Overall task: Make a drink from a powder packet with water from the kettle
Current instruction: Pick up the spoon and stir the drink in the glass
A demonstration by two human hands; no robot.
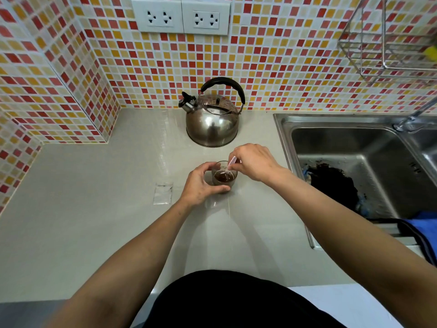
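Note:
A small clear glass [224, 176] with dark brown liquid stands on the grey counter [94, 221]. My left hand [201, 184] wraps around the glass from the left and front. My right hand [254, 163] pinches a pale pink spoon [230, 164] whose lower end dips into the liquid. The steel kettle [212, 119] with a black handle stands behind the glass by the tiled wall, lid on. A clear packet [162, 193] lies flat on the counter to the left of the glass.
A steel sink [350, 147] sits to the right, with a dark cloth [335, 183] inside and a blue cloth [425, 223] at its front edge. A tap [411, 119] rises at the back right. A wire rack [390, 39] hangs on the wall. Two sockets [181, 16] are above the kettle.

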